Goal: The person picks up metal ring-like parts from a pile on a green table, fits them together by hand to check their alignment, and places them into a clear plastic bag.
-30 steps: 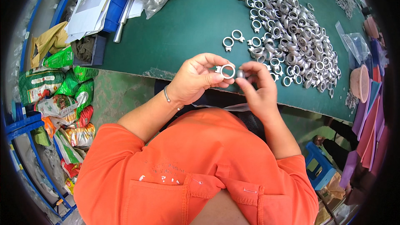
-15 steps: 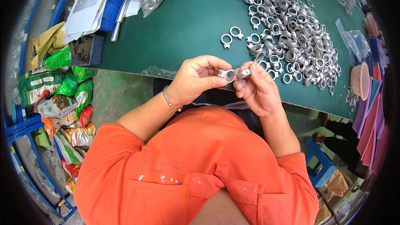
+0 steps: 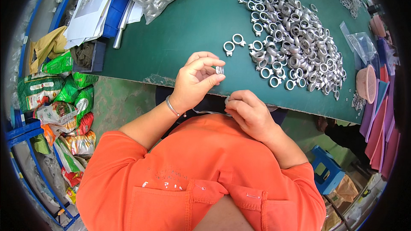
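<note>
Green surface [image 3: 188,30] spreads widest, carrying a heap of silver ring fittings [image 3: 295,38] toward its right side and two loose rings [image 3: 233,44] nearer the middle. Left hand [image 3: 195,81] hovers above the near edge, fingertips pinched shut on a small metal ring [image 3: 220,69]. Right hand [image 3: 250,113] sits lower, grip curled closed; its contents cannot be made out.

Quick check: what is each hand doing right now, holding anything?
Left hand: closed on a small metal ring fitting, pinched at the fingertips.
Right hand: fingers curled shut; whether it holds anything cannot be told.
</note>
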A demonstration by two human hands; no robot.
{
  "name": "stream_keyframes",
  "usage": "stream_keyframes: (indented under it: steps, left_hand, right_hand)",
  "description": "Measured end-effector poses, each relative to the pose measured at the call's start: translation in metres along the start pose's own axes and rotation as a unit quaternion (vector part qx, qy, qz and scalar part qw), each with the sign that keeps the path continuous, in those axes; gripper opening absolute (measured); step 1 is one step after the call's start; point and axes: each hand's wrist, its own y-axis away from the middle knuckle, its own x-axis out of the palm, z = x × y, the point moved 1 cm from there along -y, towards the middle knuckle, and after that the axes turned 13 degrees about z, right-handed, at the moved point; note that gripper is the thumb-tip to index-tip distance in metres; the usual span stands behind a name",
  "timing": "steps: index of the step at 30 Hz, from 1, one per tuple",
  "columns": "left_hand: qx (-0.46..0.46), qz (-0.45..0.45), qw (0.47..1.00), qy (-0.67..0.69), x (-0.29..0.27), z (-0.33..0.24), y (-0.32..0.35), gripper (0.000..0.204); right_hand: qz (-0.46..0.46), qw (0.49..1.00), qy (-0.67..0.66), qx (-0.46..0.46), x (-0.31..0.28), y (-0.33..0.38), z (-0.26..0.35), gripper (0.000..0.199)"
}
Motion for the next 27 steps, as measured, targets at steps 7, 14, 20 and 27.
stream_keyframes:
  steps: [7,14,20,27]
  left_hand:
    - [0.021,0.015,1.0,0.008,0.006,-0.001,-0.004,0.035]
    - [0.004,0.004,0.997,-0.079,0.008,-0.003,-0.002,0.031]
    - [-0.028,-0.005,0.997,0.071,0.008,0.003,-0.003,0.029]
    - [-0.108,0.004,0.924,0.368,0.003,0.003,-0.006,0.023]
  right_hand:
    - [-0.044,0.993,0.083,0.066,-0.025,-0.019,-0.011,0.018]
    - [-0.133,0.931,0.315,0.128,-0.039,-0.032,-0.04,0.023]
    - [-0.102,0.971,0.204,0.067,-0.02,-0.025,-0.037,0.024]
    - [-0.121,0.974,0.174,0.076,-0.019,-0.017,-0.034,0.022]
